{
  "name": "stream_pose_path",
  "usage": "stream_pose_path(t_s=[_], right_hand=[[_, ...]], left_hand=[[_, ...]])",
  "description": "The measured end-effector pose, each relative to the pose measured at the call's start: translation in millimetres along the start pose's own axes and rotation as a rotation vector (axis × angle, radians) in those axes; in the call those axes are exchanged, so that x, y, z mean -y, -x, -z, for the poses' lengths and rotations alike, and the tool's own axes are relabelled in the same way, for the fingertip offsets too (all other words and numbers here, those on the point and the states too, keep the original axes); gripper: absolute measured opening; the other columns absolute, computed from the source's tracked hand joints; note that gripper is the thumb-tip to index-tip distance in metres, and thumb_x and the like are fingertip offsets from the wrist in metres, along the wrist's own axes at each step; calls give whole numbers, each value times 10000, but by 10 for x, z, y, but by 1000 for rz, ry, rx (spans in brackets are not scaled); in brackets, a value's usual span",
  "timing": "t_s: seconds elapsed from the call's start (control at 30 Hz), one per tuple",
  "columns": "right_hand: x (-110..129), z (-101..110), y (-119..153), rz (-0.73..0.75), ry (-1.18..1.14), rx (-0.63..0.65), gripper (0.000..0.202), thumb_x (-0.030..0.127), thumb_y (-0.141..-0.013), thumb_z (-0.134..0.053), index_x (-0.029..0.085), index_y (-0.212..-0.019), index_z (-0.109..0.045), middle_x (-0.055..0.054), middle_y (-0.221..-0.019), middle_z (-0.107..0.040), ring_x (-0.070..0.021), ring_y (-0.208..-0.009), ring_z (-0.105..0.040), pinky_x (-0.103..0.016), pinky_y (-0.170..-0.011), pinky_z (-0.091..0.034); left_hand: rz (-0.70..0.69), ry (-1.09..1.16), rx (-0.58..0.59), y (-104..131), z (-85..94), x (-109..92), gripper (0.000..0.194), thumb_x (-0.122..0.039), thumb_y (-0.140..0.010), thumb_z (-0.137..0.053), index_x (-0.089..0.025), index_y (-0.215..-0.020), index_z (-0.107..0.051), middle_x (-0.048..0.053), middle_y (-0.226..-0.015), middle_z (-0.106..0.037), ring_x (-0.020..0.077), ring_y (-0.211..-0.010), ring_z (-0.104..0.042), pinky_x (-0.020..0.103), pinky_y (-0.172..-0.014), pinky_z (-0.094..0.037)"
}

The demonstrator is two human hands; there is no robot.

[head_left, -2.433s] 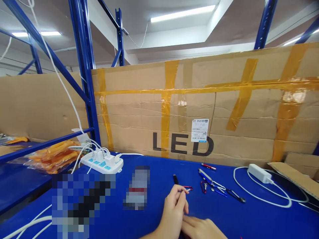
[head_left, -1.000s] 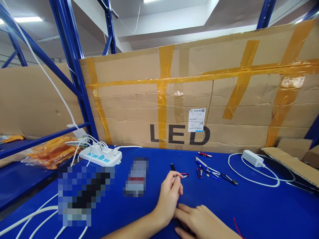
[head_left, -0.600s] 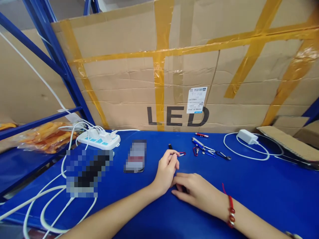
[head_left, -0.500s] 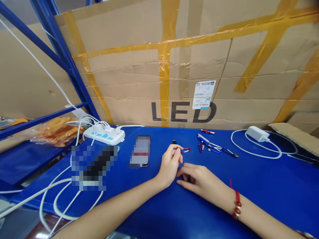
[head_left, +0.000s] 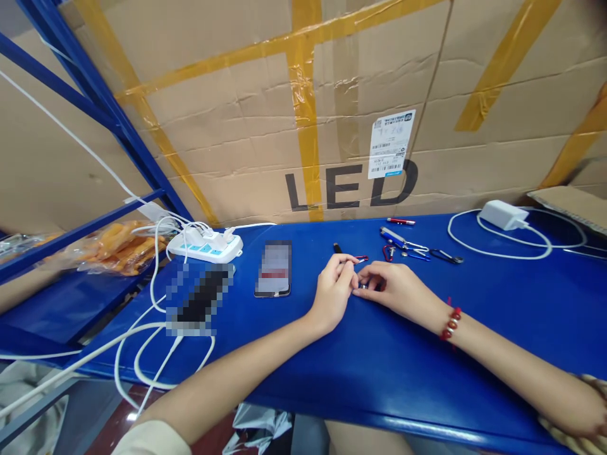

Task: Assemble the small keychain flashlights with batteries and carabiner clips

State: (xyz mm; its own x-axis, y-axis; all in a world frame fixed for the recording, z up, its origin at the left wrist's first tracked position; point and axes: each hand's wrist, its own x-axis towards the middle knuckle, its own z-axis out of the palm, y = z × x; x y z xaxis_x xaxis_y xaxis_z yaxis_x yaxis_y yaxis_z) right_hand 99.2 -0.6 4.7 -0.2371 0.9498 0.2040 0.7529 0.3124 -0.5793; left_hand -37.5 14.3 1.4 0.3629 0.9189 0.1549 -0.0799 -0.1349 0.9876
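My left hand [head_left: 333, 291] is closed over the blue tabletop, its fingertips pinched together; whatever they grip is hidden. Close against it, my right hand [head_left: 396, 287] is curled with thumb and fingers round a small dark object with a shiny metal bit [head_left: 363, 287], too covered to name. Just past the left fingertips lies a red carabiner [head_left: 361, 259], with a small black-tipped piece [head_left: 337, 248] behind the hand. Farther right are a blue flashlight [head_left: 392, 237], another red carabiner [head_left: 388, 253], a black carabiner [head_left: 444, 256] and a slim red pen-like tube [head_left: 401, 221].
A phone [head_left: 274, 268] lies left of my hands, near a blurred dark device [head_left: 203, 300] and a white power strip [head_left: 208, 248] with looping cables. A white charger [head_left: 502, 215] sits right. A large cardboard box [head_left: 227, 139] stands behind; a blue rack post [head_left: 137, 145] rises left.
My view has tilted down and shifted, showing more of the table's front edge. My right hand has come up against my left, and the shiny bit in its fingers now shows.
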Motion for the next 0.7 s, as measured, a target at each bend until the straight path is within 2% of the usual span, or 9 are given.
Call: stream_pose_path(t_s=[0.13, 0.3, 0.47, 0.7], right_hand=[[-10, -3, 15, -51, 65, -22, 149, 328, -699, -604, 197, -762, -633, -6, -738, -637, -129, -628, -585, -215, -559, -428], [5, 19, 32, -145, 187, -32, 177, 430, -690, -591, 261, -729, -627, 41, -721, -648, -136, -658, -586, -200, -484, -341], [16, 38, 44, -122, 175, -37, 161, 409, -691, -604, 248, -688, -607, 54, -721, -657, -126, -663, -588, -190, -487, -318], [72, -2, 82, -44, 184, -48, 79, 312, -728, -592, 243, -764, -586, 37, -687, -647, -115, -581, -572, -182, -466, -296]], left_hand=[[-7, -7, 7, 3, -1, -1, 164, -257, -847, -370, -139, -880, -479, -42, -536, -416, 50, -431, -327, 161, -404, -244], [-11, 1, 15, -4, -7, -1, 158, -251, -840, -376, -133, -876, -474, -44, -525, -415, 48, -413, -320, 158, -385, -238], [-15, 2, 14, -24, -17, 7, 165, -276, -832, -397, -136, -872, -474, -47, -518, -415, 48, -403, -326, 158, -381, -240], [-35, 21, 11, -36, 3, 25, 165, -287, -824, -418, -138, -865, -478, -49, -517, -416, 50, -409, -339, 159, -383, -252]])
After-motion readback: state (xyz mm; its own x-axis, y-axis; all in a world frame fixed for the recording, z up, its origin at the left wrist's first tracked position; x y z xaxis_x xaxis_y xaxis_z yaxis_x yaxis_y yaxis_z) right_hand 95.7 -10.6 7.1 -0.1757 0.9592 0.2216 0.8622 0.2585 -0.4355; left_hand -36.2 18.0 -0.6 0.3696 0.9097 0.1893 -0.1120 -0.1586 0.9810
